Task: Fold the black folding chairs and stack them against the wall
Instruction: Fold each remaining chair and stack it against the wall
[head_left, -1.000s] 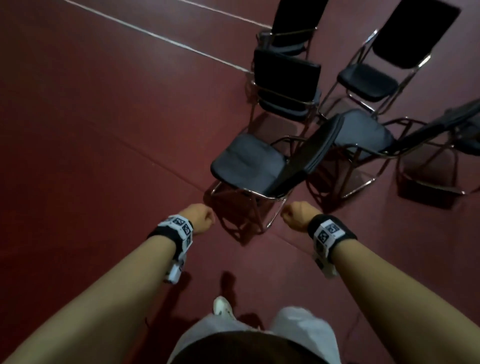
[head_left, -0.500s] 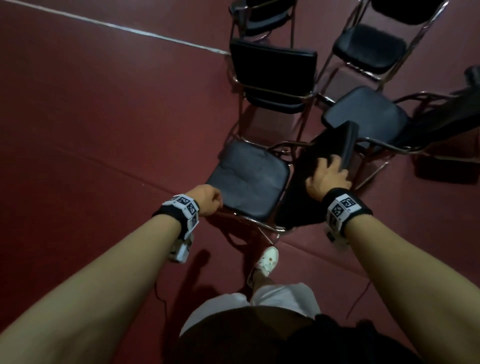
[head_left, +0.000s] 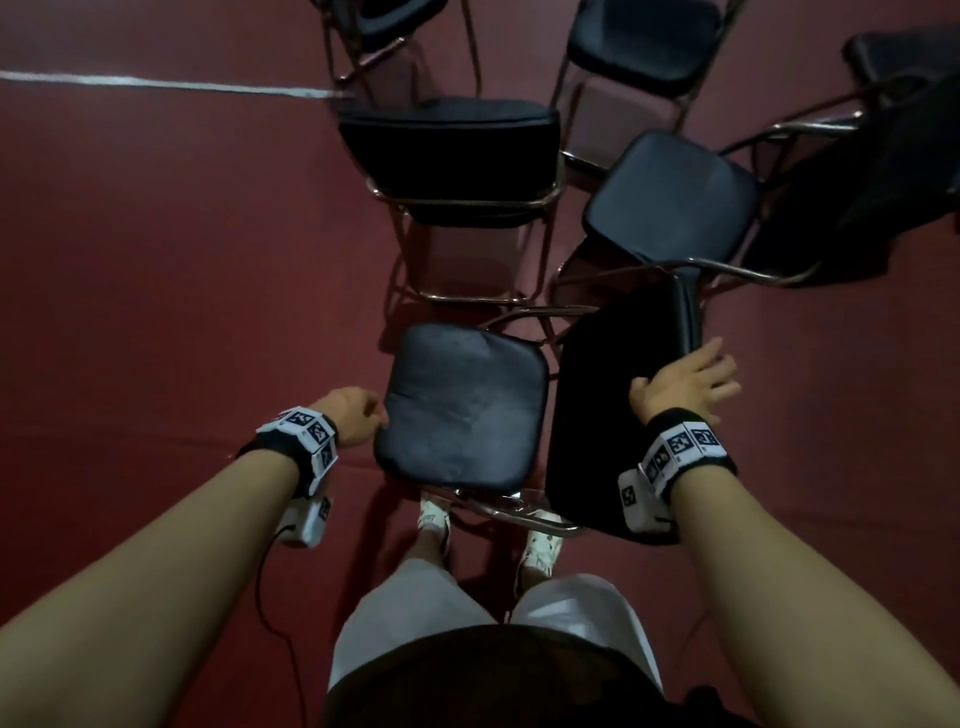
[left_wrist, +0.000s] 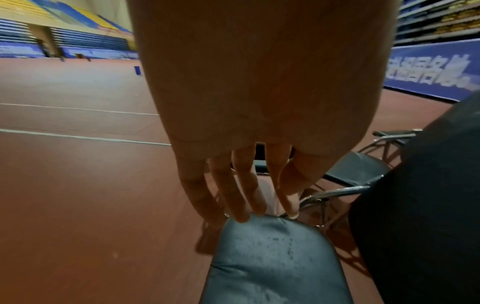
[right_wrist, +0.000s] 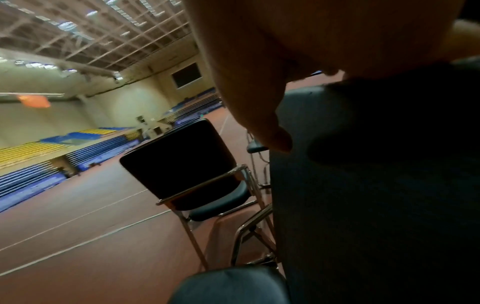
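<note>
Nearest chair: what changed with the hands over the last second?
Both hands came forward from closed fists short of the nearest chair. The right hand took hold of the backrest top; the left hand reached the seat edge, fingertips touching it. The seat stayed flat, unfolded; the other chairs stayed put.

Dark red sports floor (head_left: 156, 270) under everything; white painted line (head_left: 166, 85) well ahead of the left hand, running leftward; blue banner (left_wrist: 428, 70) with white characters off beyond the right hand; yellow-and-blue tiered seating (right_wrist: 33, 152) far off, left; trussed ceiling (right_wrist: 91, 35) overhead; white shoes (head_left: 540, 545) below both hands.
</note>
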